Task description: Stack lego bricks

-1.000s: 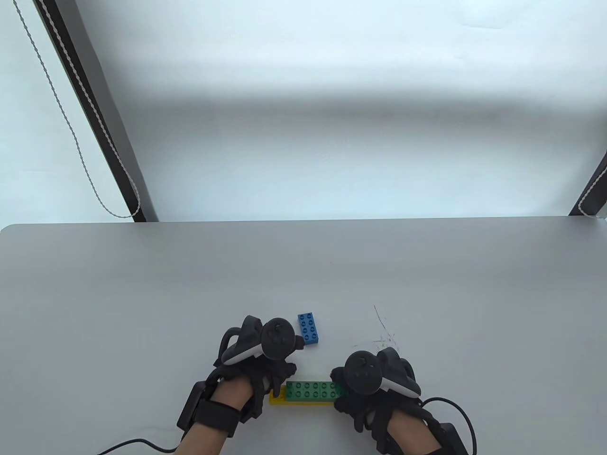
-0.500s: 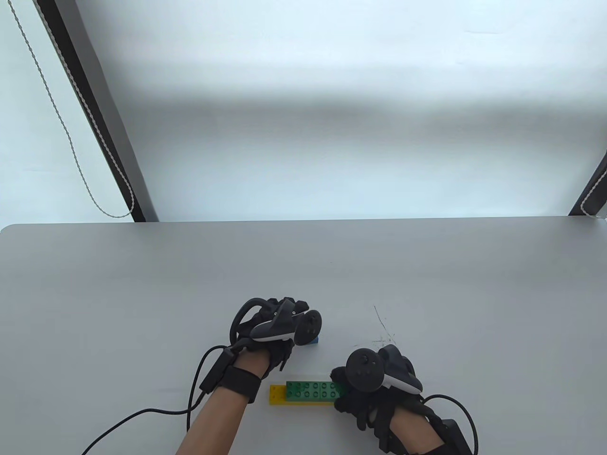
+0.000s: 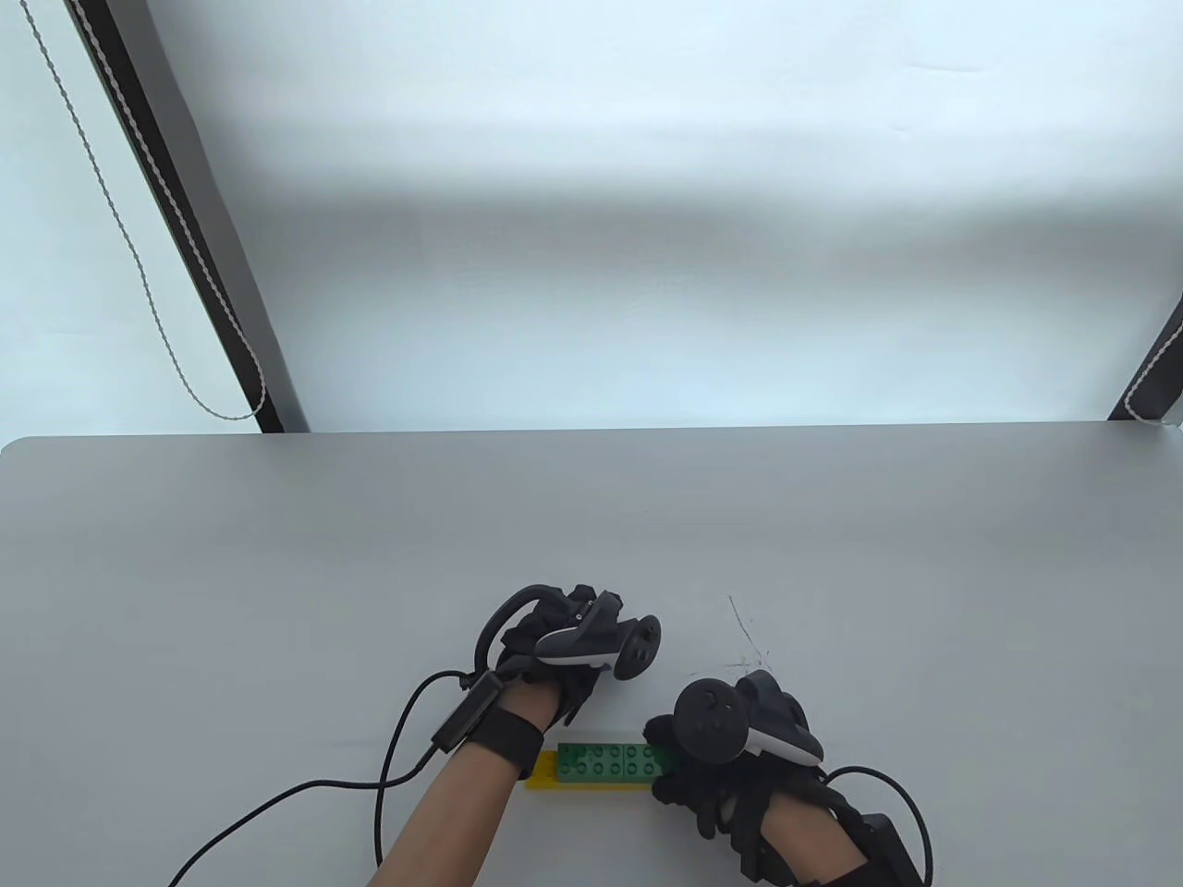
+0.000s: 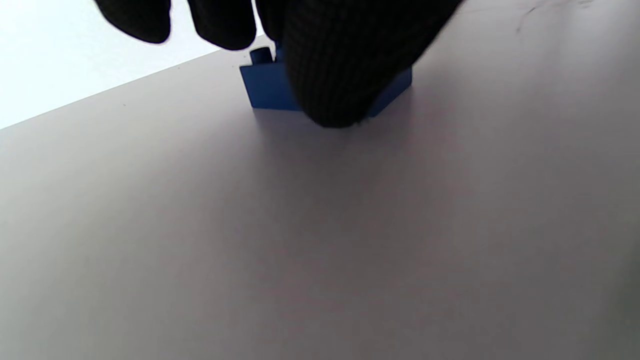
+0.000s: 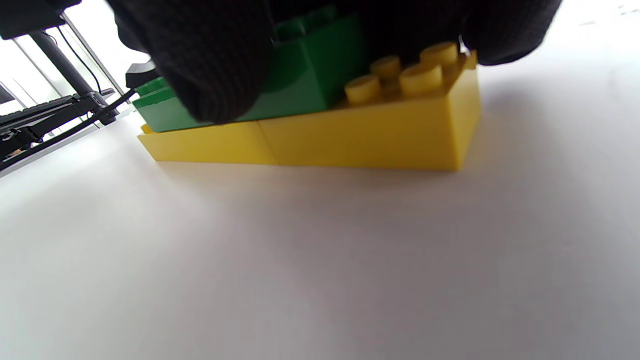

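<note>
since 1 second ago the left hand (image 3: 573, 642) has left the yellow end of the stack and reached up and right, now sitting over the blue brick (image 4: 270, 85), which the table view no longer shows. in the left wrist view a gloved finger (image 4: 340, 75) presses against the near face of that brick, which rests on the table (image 3: 277, 573); whether the other fingers have closed on it i cannot tell. the right hand (image 3: 730, 748) holds the right end of the green bricks (image 3: 610, 759) on the yellow base (image 5: 350, 140), fingers pressed around them. the blue brick lies just up and left of the stack, nearer the left hand; its long axis is hidden.
</note>
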A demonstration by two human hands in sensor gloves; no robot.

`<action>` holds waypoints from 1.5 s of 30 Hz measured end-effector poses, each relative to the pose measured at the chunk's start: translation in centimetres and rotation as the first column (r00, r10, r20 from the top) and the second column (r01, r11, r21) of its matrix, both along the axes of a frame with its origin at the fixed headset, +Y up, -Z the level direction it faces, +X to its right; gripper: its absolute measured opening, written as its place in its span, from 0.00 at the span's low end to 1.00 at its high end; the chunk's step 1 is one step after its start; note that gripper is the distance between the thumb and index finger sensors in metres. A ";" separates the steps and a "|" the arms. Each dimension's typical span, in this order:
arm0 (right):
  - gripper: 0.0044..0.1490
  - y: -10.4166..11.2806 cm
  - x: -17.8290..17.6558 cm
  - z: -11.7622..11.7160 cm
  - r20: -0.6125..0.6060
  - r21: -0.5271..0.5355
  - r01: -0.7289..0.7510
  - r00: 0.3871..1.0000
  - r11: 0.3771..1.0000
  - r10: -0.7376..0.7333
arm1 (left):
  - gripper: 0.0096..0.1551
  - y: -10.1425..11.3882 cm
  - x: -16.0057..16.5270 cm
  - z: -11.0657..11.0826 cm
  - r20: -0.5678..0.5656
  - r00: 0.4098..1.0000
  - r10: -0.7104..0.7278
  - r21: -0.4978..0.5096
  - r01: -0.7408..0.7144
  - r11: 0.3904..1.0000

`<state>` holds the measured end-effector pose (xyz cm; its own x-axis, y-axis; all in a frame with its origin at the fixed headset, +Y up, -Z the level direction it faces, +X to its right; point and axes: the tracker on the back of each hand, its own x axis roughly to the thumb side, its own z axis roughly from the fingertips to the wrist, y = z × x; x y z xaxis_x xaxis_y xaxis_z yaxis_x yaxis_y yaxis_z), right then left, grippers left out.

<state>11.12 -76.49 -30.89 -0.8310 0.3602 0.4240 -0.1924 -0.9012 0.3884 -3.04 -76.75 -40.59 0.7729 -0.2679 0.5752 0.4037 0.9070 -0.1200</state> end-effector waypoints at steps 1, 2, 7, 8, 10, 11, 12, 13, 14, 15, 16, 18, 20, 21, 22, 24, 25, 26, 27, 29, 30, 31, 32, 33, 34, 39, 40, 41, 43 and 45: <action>0.45 0.0 0.0 0.0 0.000 -0.001 0.000 1.000 1.000 0.000 | 0.40 0.0 0.1 0.0 0.002 1.000 -0.003 0.002 0.003 1.000; 0.45 0.0 0.0 0.0 -0.001 -0.001 0.000 1.000 1.000 0.000 | 0.40 0.0 0.1 0.0 0.003 1.000 -0.003 0.006 0.003 1.000; 0.45 0.0 0.0 0.0 -0.003 0.001 -0.004 1.000 1.000 0.004 | 0.38 -0.1 0.3 0.0 0.013 1.000 -0.008 0.005 0.008 1.000; 0.45 0.0 -0.1 0.0 -0.004 0.001 -0.004 1.000 1.000 0.004 | 0.38 -0.1 0.3 0.0 0.011 1.000 -0.007 0.004 0.007 1.000; 0.45 0.0 -0.1 0.0 -0.005 0.001 -0.007 1.000 1.000 0.007 | 0.38 -0.1 0.4 0.0 0.014 1.000 -0.012 0.004 0.012 1.000; 0.45 0.0 -0.1 0.0 -0.006 0.002 -0.008 1.000 1.000 0.008 | 0.38 -0.1 0.4 0.1 0.013 1.000 -0.015 0.004 0.015 1.000; 0.45 0.0 -0.1 0.0 -0.007 0.002 -0.009 1.000 1.000 0.009 | 0.38 -0.1 0.4 0.0 0.011 1.000 -0.019 0.002 0.019 1.000; 0.45 0.0 -0.1 0.0 -0.007 0.002 -0.009 1.000 1.000 0.009 | 0.38 0.0 0.4 0.1 0.009 1.000 -0.022 0.002 0.022 1.000; 0.45 0.0 -0.1 0.0 -0.008 0.002 -0.009 1.000 1.000 0.009 | 0.39 0.1 0.3 0.1 0.007 1.000 -0.022 0.002 0.022 1.000; 0.45 0.0 -0.1 0.0 -0.008 0.001 -0.009 1.000 1.000 0.009 | 0.39 0.2 0.3 0.1 0.004 1.000 -0.015 -0.003 0.015 1.000; 0.45 -0.1 -0.1 0.0 -0.008 0.001 -0.009 1.000 1.000 0.009 | 0.39 0.3 0.3 0.2 0.002 1.000 -0.006 -0.006 0.006 1.000; 0.45 -0.1 -0.1 0.0 -0.008 0.001 -0.009 1.000 1.000 0.009 | 0.39 0.6 0.3 0.3 0.006 1.000 0.002 -0.003 -0.002 1.000; 0.45 -0.1 -0.1 0.0 -0.008 0.000 -0.010 1.000 1.000 0.010 | 0.39 0.9 0.2 0.5 0.011 1.000 0.010 0.002 -0.010 1.000; 0.45 -0.1 -0.1 0.1 -0.009 -0.003 -0.009 1.000 1.000 0.009 | 0.39 1.2 0.3 0.7 0.014 1.000 0.017 0.006 -0.017 1.000; 0.45 0.0 -0.1 0.1 -0.009 -0.005 -0.009 1.000 1.000 0.009 | 0.40 1.3 0.3 0.8 0.015 1.000 0.019 0.009 -0.019 1.000; 0.45 0.0 -0.1 0.1 -0.008 -0.010 -0.005 1.000 1.000 0.005 | 0.40 1.7 0.4 1.2 0.019 1.000 0.025 0.007 -0.025 1.000; 0.45 0.0 -0.1 0.0 -0.009 -0.012 -0.006 1.000 1.000 0.006 | 0.40 2.0 0.4 1.4 0.022 0.999 0.028 0.007 -0.028 1.000; 0.45 0.0 -0.1 0.1 -0.009 -0.013 -0.007 1.000 1.000 0.007 | 0.40 2.2 0.5 1.7 0.026 0.999 0.028 0.002 -0.028 1.000; 0.45 0.0 0.0 0.0 -0.009 -0.017 -0.008 1.000 1.000 0.008 | 0.40 2.6 0.5 1.9 0.025 0.999 0.029 -0.012 -0.029 1.000; 0.45 0.0 0.1 0.0 -0.007 -0.025 -0.008 1.000 1.000 0.008 | 0.40 3.3 0.6 2.5 0.018 0.999 0.039 -0.023 -0.038 0.999; 0.45 0.0 0.2 0.0 -0.004 -0.029 -0.001 1.000 1.000 0.001 | 0.40 3.7 0.6 2.8 0.021 0.999 0.040 -0.025 -0.040 0.999; 0.45 0.0 0.3 -0.1 0.001 -0.034 0.007 1.000 0.999 -0.007 | 0.40 4.1 0.6 3.1 0.025 0.999 0.041 -0.027 -0.041 0.999; 0.45 0.0 0.3 -0.1 0.003 -0.040 0.012 1.000 0.999 -0.012 | 0.40 4.6 0.6 3.5 0.027 0.999 0.046 -0.025 -0.045 0.999; 0.45 0.1 0.4 -0.2 0.005 -0.045 0.017 1.000 0.999 -0.017 | 0.40 5.1 0.6 3.9 0.030 0.998 0.055 -0.029 -0.054 0.998; 0.45 0.1 0.5 -0.2 0.008 -0.051 0.022 1.000 0.998 -0.021 | 0.40 5.6 0.6 4.3 0.034 0.997 0.063 -0.031 -0.062 0.998; 0.45 0.0 0.9 -0.4 0.028 -0.065 0.049 0.998 0.997 -0.047 | 0.40 7.8 0.5 6.4 0.064 0.992 0.105 -0.026 -0.104 0.994; 0.45 0.0 0.9 -0.4 0.031 -0.066 0.051 0.998 0.996 -0.049 | 0.40 8.1 0.5 6.7 0.064 0.992 0.111 -0.028 -0.109 0.994; 0.45 0.0 1.0 -0.4 0.034 -0.068 0.054 0.998 0.996 -0.052 | 0.40 8.3 0.5 7.1 0.064 0.991 0.119 -0.038 -0.116 0.992; 0.45 0.0 1.0 -0.4 0.040 -0.064 0.058 0.998 0.996 -0.055 | 0.39 8.7 0.4 7.8 0.062 0.990 0.127 -0.051 -0.124 0.991; 0.45 0.0 1.0 -0.3 0.046 -0.059 0.060 0.997 0.996 -0.058 | 0.39 9.0 0.2 8.4 0.063 0.988 0.142 -0.063 -0.138 0.988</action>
